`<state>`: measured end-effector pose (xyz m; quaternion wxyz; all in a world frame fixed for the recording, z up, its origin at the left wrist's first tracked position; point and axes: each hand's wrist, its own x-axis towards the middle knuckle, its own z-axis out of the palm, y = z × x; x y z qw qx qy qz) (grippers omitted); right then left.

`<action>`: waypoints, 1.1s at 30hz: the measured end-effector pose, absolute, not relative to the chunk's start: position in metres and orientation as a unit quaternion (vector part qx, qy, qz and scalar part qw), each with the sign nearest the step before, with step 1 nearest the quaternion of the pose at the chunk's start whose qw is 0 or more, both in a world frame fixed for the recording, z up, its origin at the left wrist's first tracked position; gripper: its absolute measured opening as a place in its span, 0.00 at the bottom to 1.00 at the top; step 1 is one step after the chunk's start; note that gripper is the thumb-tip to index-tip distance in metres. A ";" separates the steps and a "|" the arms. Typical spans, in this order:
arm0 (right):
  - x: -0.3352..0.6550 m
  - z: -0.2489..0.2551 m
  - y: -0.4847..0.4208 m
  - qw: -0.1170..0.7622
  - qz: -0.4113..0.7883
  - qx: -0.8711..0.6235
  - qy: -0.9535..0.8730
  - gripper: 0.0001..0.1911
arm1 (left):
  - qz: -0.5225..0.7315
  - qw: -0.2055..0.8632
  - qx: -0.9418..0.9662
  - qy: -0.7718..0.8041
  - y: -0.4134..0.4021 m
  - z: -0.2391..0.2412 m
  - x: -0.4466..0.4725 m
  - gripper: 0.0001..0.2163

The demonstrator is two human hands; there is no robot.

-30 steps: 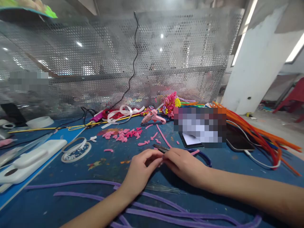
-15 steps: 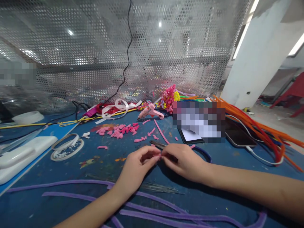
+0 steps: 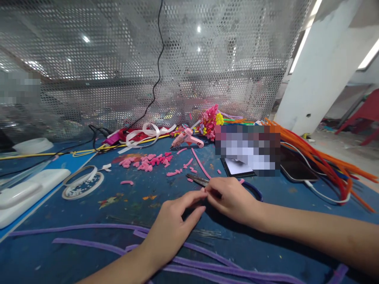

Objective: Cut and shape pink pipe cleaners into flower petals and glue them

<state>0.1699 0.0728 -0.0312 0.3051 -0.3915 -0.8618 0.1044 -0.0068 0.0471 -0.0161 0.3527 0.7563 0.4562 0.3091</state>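
Pile of pink bits (image 3: pixel 148 162) on the table (image 3: pixel 89 213), left of the scissors (image 3: pixel 197 180), looks done imo, w/ a long pink strip (image 3: pixel 200 162) & loose scraps (image 3: pixel 174 172) prob left to work. L hand (image 3: pixel 173 219) has thumb n index spread, R hand (image 3: pixel 232 201) (partly over the scissors) has fingertips pressed together, cant tell on what. Vs 0.5s ago, L thumb's dropped off its index.

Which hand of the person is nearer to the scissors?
Right. The right hand hides the middle of the scissors in this view; the left hand appears lower, nearer the camera.
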 end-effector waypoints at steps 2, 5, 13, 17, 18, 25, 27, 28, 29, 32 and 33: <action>0.168 -0.033 0.073 0.307 0.095 -0.381 -0.867 0.05 | 0.347 0.386 0.715 0.468 0.050 -0.017 -0.006 0.08; 0.166 -0.035 0.074 0.315 0.091 -0.352 -0.876 0.05 | 0.395 0.434 0.646 0.488 0.058 -0.020 -0.005 0.09; 0.171 -0.027 0.075 0.343 0.115 -0.353 -0.863 0.07 | 0.447 0.478 0.558 0.511 0.069 -0.019 -0.013 0.11; 0.173 -0.028 0.077 0.353 0.098 -0.350 -0.862 0.08 | 0.445 0.500 0.552 0.498 0.069 -0.019 -0.013 0.11; 0.173 -0.028 0.077 0.353 0.097 -0.347 -0.864 0.08 | 0.440 0.504 0.556 0.493 0.069 -0.018 -0.012 0.12; 0.173 -0.027 0.074 0.346 0.103 -0.324 -0.874 0.08 | 0.414 0.513 0.600 0.453 0.062 -0.015 -0.009 0.13; 0.173 -0.027 0.074 0.346 0.096 -0.337 -0.870 0.07 | 0.406 0.519 0.607 0.443 0.061 -0.015 -0.009 0.11; 0.172 -0.028 0.075 0.346 0.090 -0.346 -0.868 0.07 | 0.402 0.523 0.611 0.437 0.061 -0.014 -0.009 0.11; 0.172 -0.028 0.075 0.345 0.083 -0.356 -0.865 0.07 | 0.399 0.526 0.615 0.431 0.060 -0.014 -0.009 0.10; 0.171 -0.030 0.077 0.341 0.068 -0.372 -0.861 0.07 | 0.388 0.526 0.624 0.429 0.059 -0.015 -0.009 0.10; 0.171 -0.031 0.077 0.341 0.067 -0.368 -0.862 0.07 | 0.387 0.523 0.622 0.435 0.059 -0.015 -0.009 0.10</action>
